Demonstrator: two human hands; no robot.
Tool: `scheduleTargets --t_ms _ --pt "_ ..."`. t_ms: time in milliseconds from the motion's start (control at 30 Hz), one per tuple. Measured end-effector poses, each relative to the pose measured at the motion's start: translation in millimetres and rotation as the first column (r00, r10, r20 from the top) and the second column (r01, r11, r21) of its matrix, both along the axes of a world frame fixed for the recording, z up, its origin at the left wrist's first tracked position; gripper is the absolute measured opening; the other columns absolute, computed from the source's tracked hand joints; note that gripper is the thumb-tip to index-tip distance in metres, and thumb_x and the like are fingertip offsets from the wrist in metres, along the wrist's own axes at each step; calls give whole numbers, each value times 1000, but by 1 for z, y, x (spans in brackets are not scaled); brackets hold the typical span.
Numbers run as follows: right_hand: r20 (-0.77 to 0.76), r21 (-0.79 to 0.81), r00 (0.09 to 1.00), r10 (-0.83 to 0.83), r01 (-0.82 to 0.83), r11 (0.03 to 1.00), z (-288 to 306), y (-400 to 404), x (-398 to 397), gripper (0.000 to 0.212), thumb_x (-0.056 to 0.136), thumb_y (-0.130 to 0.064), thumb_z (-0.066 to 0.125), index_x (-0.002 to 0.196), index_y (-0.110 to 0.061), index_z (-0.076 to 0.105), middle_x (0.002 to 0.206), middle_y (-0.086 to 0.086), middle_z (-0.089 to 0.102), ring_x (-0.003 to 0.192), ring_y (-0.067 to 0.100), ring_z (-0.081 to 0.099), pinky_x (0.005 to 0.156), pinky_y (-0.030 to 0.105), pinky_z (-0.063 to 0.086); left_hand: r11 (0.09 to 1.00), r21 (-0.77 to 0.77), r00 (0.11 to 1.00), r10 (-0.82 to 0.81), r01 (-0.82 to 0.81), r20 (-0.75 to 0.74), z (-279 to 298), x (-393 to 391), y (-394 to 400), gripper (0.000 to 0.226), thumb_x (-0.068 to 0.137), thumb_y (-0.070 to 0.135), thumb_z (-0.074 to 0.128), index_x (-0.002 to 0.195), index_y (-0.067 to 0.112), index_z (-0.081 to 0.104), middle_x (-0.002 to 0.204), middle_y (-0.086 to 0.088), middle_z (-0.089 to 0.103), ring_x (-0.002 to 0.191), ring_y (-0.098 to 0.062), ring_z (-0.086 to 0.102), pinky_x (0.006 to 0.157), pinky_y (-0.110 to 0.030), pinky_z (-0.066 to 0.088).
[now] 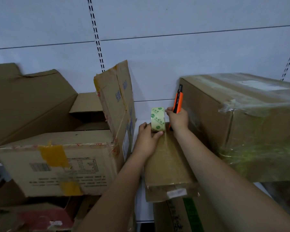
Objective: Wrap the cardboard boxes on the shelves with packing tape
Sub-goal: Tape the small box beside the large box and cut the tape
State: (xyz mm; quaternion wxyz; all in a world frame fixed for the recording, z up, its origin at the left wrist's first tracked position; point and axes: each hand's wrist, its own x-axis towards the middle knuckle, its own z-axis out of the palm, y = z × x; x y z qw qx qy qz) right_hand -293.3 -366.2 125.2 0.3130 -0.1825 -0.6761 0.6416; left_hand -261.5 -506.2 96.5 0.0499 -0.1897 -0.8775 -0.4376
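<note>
Two hands work the narrow box (167,164): left hand (146,141) grips the tape roll (158,119), right hand (178,118) clasps the orange cutter (177,104), so cutting the strip likely comes next

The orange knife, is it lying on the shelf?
No, the right hand grips the orange utility knife upright beside the tape roll, which the left hand holds.

both arms stretched forward, close together. left hand (146,139) has its fingers curled around the tape roll (158,120), right hand (177,118) fisted round the orange utility knife (177,102), held upright.
</note>
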Motion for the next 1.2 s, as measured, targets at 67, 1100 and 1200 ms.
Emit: scheduleTargets --t_ms 67,1100,1200 --pt "38 81 999 -35 32 996 -1 1 -1 6 90 -18 65 87 -21 69 91 4 73 85 22 65 77 32 52 1000 -11 1000 -5 5 14 4 -9 6 40 97 34 59 133 16 54 146 -11 39 125 -22 45 91 -23 33" --pt "256 143 923 287 -330 933 9 20 -1 36 95 -50 50 83 -17 59 76 2 61 66 15 55 61 26 40 999 33 972 48 -41 -231 -21 -24 12 67 90 68 27 133 26 58 147 1 44 137 -20 36 113 -45 35" --pt "217 118 936 276 -306 945 11 21 -1 36 96 -46 45 72 -20 48 70 2 53 63 17 48 60 30 37 997 39 953 75 -66 -293 -20 -19 12 65 91 65 28 128 25 63 141 6 51 135 -18 33 111 -39 31"
